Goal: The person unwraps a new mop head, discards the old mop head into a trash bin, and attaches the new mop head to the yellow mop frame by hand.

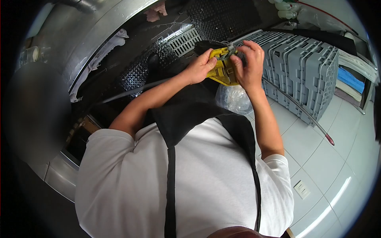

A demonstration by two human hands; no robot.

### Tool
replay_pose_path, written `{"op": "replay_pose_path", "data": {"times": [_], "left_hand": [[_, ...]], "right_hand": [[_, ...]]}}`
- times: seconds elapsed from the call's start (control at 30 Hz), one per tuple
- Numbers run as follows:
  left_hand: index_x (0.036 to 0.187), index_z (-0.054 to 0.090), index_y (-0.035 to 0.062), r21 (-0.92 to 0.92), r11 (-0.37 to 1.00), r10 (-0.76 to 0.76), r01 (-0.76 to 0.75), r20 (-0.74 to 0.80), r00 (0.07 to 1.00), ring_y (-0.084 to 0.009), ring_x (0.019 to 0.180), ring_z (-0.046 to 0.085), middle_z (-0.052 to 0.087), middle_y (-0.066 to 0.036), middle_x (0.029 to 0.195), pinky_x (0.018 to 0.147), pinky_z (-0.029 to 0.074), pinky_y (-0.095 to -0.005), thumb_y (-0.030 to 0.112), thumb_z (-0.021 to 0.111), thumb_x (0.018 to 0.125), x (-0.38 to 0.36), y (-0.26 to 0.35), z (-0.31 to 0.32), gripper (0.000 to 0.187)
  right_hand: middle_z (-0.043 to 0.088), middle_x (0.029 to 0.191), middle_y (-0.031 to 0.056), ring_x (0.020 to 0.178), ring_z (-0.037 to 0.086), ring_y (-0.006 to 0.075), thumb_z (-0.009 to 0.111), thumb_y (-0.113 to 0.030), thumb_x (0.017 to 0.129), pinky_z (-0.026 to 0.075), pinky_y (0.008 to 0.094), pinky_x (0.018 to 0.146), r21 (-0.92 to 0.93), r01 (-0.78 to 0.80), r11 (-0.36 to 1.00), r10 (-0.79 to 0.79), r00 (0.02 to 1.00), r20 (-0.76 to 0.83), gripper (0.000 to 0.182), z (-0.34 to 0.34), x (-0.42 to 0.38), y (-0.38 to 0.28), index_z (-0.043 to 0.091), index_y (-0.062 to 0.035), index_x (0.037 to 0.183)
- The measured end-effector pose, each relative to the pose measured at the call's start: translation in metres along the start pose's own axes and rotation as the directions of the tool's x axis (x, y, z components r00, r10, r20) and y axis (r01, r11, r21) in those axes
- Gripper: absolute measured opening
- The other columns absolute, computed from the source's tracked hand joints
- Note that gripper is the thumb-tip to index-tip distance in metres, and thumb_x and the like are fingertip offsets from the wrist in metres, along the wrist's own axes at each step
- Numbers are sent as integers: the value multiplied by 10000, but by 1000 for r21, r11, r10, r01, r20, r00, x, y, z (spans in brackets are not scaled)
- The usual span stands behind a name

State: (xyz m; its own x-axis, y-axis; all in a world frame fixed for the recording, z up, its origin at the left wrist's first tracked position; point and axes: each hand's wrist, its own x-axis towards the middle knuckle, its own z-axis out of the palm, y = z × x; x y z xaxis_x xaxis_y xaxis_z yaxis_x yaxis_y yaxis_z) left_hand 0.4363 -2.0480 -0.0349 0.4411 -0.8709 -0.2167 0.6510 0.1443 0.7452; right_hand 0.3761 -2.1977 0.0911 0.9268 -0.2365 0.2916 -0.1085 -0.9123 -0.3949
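Observation:
My left hand [201, 66] grips the left edge of a yellow plastic mop head [222, 73], with the thumb lying on its face. Grey stringy strands [229, 49] hang about its upper end. My right hand [249, 65] is at the right side of this piece, its thumb and fingers curled in on the strands; the exact contact is partly hidden. Just below the yellow piece shows a clear plastic bag or wrapped bundle [234, 98]. A thin pole with a red tip [303, 112] slants down to the right from behind my right forearm.
Grey folded crates [297, 65] stand stacked at the right. Beyond them, folded cloths [351, 80] lie on a rack. A floor drain grate [184, 42] and black rubber mat [222, 18] are ahead. A steel counter [99, 35] runs along the left; another pole [135, 90] passes behind my left forearm.

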Motion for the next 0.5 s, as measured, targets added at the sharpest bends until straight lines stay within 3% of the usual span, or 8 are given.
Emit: {"op": "replay_pose_path", "data": {"times": [0.33, 0.43, 0.5], "left_hand": [[1296, 450, 30, -120, 993, 10, -4, 54, 998, -76, 1070, 513, 558, -29, 1170, 956, 439, -269, 220, 414, 1066, -2, 6, 3, 301], [1305, 448, 39, -77, 997, -13, 17, 40, 999, -76, 1077, 511, 558, -21, 1174, 952, 442, -270, 214, 398, 1071, -2, 7, 2, 297], [1291, 448, 34, -78, 997, -10, 14, 50, 999, -81, 1077, 517, 555, -29, 1185, 942, 451, -273, 233, 453, 1054, -2, 8, 0, 310]], "right_hand": [[619, 1189, 144, 1124, 556, 339, 741, -133, 769, 418, 435, 973, -11, -105, 994, 105, 989, 102, 233, -7, 3, 4, 680, -56, 981], [626, 1208, 149, 1145, 569, 329, 729, -118, 797, 450, 410, 971, 10, -132, 991, 130, 986, 108, 223, -5, 4, 5, 683, -51, 1005], [624, 1214, 151, 1146, 570, 328, 731, -123, 798, 447, 409, 975, 14, -141, 990, 139, 986, 94, 243, -3, 1, 5, 680, -48, 1023]]}}
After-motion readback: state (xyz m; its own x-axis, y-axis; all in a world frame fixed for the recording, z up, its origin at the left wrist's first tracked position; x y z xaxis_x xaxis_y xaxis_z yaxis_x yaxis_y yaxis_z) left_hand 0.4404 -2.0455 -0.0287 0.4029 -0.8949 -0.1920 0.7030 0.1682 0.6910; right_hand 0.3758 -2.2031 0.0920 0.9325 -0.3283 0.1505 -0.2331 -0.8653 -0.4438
